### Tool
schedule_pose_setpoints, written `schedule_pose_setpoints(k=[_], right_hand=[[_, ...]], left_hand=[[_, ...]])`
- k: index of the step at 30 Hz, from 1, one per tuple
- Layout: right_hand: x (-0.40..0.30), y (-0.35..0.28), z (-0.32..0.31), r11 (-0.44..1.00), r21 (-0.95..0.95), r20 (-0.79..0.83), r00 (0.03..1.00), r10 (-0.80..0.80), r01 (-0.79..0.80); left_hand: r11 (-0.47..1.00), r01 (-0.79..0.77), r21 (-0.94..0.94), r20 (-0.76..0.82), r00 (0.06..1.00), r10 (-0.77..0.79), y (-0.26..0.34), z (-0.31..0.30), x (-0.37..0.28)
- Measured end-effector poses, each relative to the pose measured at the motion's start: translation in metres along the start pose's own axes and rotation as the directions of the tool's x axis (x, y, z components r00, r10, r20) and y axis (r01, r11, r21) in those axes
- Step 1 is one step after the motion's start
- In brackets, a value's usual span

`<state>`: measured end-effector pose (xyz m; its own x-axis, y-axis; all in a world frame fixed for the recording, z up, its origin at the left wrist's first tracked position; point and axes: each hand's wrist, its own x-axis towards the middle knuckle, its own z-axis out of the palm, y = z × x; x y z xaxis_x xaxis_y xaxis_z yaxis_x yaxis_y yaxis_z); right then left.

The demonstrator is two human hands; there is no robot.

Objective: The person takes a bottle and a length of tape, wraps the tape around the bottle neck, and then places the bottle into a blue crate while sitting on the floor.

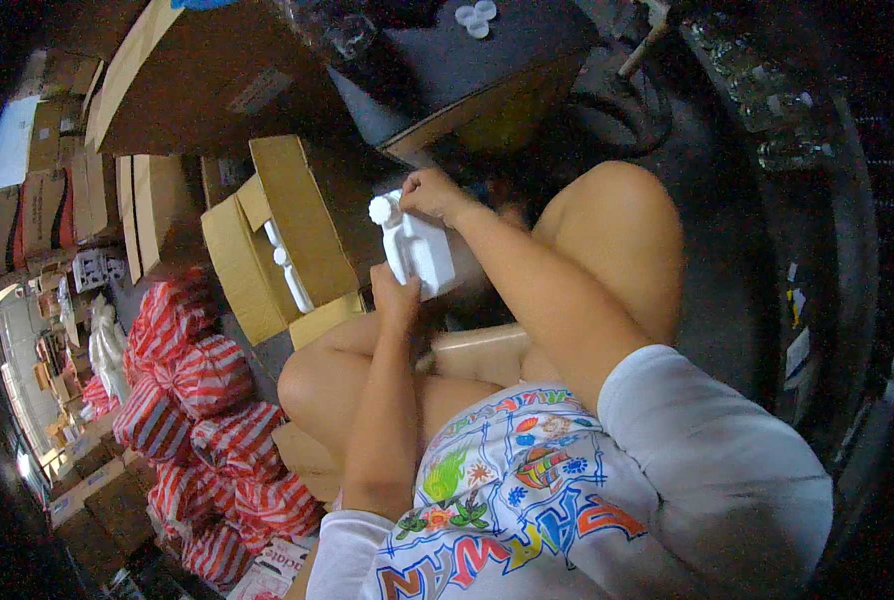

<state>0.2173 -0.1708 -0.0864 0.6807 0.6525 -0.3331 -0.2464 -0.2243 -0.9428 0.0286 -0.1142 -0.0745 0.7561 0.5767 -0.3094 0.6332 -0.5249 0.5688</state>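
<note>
A white plastic jug (430,255) with a moulded handle and a ribbed white screw cap (380,210) is tilted in front of me, above my lap. My left hand (396,294) grips its lower end, the thumb lying on the jug's side. At the upper end, close to the cap, my right hand (433,196) has its fingers curled against the jug. Whether those fingers pinch anything is hidden. To the left stands an open cardboard carton (304,217), its flaps spread. Inside it shows another white capped jug (291,274).
Three white round caps (477,18) lie on a dark surface (522,52) ahead. Red-and-white striped bundles (210,375) are heaped at left, with stacked cartons (45,214) behind. A large carton (191,82) stands upper left. Clear containers (792,146) line the right.
</note>
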Motion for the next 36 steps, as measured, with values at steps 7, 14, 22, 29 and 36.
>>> schedule_pose_setpoints(k=[7,14,22,29,36], right_hand=[[-0.014,-0.024,-0.012,0.989,-0.047,0.047,0.989,0.140,-0.138],[-0.004,0.000,-0.004,0.903,-0.403,-0.126,0.968,-0.216,0.149],[-0.026,0.007,-0.012,0.998,-0.065,-0.469,0.882,-0.045,0.016],[-0.035,-0.031,-0.002,0.707,0.473,0.050,0.818,0.574,-0.525],[-0.041,-0.019,0.002,0.561,0.637,0.082,0.771,0.632,-0.528]], left_hand=[[0.999,0.019,0.044,-0.099,0.995,-0.015,0.023,0.002,-0.011],[0.995,0.084,0.052,-0.105,0.991,-0.078,0.036,0.003,-0.012],[0.989,0.112,0.098,-0.038,0.993,-0.109,0.029,-0.002,-0.009],[0.992,0.116,0.037,-0.062,0.992,-0.114,0.035,-0.002,-0.010],[0.987,0.151,0.062,-0.069,0.987,-0.147,0.035,0.002,-0.010]])
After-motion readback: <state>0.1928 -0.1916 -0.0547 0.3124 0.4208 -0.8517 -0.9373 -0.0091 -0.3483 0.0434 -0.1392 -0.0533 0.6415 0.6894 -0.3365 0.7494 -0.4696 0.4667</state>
